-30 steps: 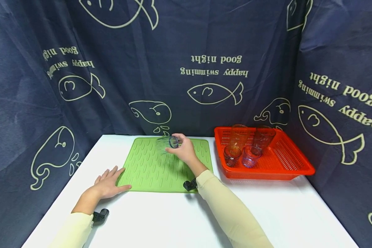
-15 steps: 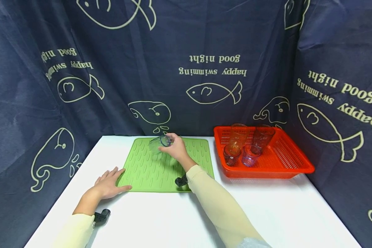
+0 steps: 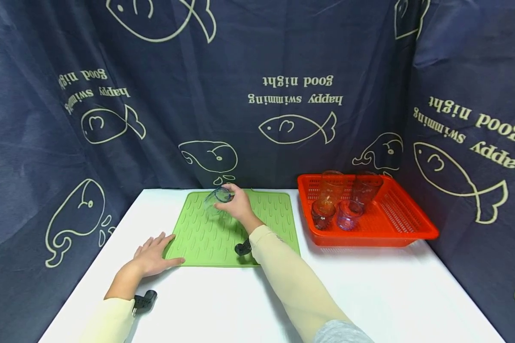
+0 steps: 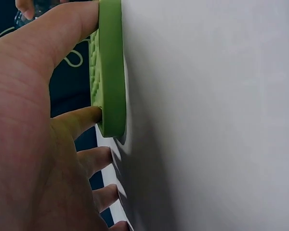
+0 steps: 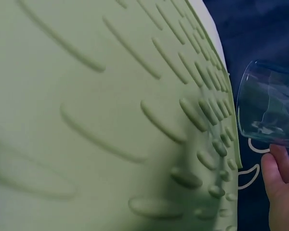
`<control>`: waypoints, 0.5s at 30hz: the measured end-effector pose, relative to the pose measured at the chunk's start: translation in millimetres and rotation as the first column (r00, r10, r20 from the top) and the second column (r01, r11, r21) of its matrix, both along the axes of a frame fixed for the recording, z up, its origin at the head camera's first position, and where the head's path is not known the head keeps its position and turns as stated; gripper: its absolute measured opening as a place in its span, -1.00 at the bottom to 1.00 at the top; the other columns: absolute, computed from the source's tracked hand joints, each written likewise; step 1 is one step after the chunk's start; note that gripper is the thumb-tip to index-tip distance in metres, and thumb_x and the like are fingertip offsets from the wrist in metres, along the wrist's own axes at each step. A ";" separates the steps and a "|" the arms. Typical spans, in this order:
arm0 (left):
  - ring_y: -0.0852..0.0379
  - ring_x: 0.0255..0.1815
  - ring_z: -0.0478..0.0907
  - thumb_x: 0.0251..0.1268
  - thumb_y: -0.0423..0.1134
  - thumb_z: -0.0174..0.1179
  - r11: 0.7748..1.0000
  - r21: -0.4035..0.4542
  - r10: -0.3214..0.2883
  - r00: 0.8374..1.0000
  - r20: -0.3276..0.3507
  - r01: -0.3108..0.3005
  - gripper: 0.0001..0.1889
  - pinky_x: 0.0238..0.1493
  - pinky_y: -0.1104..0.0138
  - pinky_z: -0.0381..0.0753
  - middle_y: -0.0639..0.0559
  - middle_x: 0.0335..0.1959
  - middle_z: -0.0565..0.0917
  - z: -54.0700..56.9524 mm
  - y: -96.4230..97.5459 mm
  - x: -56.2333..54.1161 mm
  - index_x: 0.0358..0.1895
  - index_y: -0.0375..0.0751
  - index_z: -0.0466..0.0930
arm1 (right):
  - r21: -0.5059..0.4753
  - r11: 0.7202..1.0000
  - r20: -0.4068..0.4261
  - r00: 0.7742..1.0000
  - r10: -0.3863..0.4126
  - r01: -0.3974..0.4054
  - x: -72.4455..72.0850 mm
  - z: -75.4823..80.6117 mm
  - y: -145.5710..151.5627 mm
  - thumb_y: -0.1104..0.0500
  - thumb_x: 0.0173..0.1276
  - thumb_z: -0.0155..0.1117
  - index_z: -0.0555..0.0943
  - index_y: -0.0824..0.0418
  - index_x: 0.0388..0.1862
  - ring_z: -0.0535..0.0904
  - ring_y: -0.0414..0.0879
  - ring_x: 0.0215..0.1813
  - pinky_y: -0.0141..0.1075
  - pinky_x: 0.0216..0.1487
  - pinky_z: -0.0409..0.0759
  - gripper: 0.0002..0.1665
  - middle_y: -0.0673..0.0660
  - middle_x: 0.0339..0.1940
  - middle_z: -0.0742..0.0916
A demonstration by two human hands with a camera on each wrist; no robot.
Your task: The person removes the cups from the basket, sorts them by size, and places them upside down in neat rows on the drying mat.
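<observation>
My right hand (image 3: pixel 239 206) grips a clear, bluish drinking glass (image 3: pixel 214 201) near its rim, over the back of the green ribbed mat (image 3: pixel 201 240). The glass is tilted, rim toward the hand. In the right wrist view the glass (image 5: pixel 267 106) appears apart from the mat (image 5: pixel 96 96), with part of the hand (image 5: pixel 285 192) at the frame's edge. At the mat's front left corner rests my left hand (image 3: pixel 152 258), fingers spread. The left wrist view shows the thumb and a finger of that hand (image 4: pixel 29 125) touching the mat's edge (image 4: pixel 111 72); the other fingertips reach the white table.
A red plastic basket (image 3: pixel 360 241) stands right of the mat. In it are a tall amber glass (image 3: pixel 331 186), a tall dark glass (image 3: pixel 366 188), a small brownish glass (image 3: pixel 323 216) and a small purple glass (image 3: pixel 349 219). A dark fish-print curtain (image 3: pixel 223 95) surrounds the white table (image 3: pixel 214 300).
My right hand has moved left over the mat with the glass, which now leans more upright. The left hand has stayed in place at the mat's corner.
</observation>
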State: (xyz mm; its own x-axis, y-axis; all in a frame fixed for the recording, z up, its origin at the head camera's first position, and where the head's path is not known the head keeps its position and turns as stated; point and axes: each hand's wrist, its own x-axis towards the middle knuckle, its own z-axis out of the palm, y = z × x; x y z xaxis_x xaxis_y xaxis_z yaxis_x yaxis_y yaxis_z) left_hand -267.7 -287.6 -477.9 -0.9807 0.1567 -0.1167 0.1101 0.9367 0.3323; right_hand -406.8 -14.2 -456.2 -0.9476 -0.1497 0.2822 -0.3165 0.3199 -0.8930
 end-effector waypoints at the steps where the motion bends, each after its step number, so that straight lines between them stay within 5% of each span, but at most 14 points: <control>1: -0.69 0.54 -0.05 0.19 0.40 0.27 1.000 0.000 0.001 1.000 0.003 -0.001 0.07 0.44 -0.53 -0.05 -0.53 0.58 0.09 -0.5 -0.2 -0.4 0.56 -0.31 0.19 | 0.006 1.000 0.002 1.000 -0.007 0.007 -0.8 -0.5 -1.7 0.19 0.05 0.68 0.59 0.10 0.32 0.68 -0.13 -0.11 -0.39 -0.13 0.69 -0.19 0.06 0.24 0.71; 9: -0.68 0.55 -0.07 0.20 0.40 0.26 1.000 -0.007 0.005 1.000 0.022 -0.005 0.07 0.45 -0.53 -0.05 -0.52 0.59 0.07 2.1 1.1 -2.7 0.58 -0.29 0.17 | 0.077 0.995 0.065 0.995 -0.074 0.069 -5.9 -0.8 -16.3 0.10 0.04 0.70 0.53 0.17 0.33 0.66 -0.10 -0.04 -0.35 -0.05 0.68 -0.14 0.14 0.12 0.73; 15: -0.68 0.55 -0.07 0.19 0.39 0.28 1.000 -0.011 0.008 0.999 0.032 -0.007 0.07 0.46 -0.52 -0.04 -0.52 0.59 0.07 7.3 3.5 -1.0 0.57 -0.29 0.17 | 0.034 0.998 0.118 0.991 -0.054 0.050 -5.6 -2.3 -23.4 0.12 0.09 0.67 0.52 0.17 0.36 0.67 0.03 0.18 -0.21 0.15 0.70 -0.15 0.20 0.19 0.71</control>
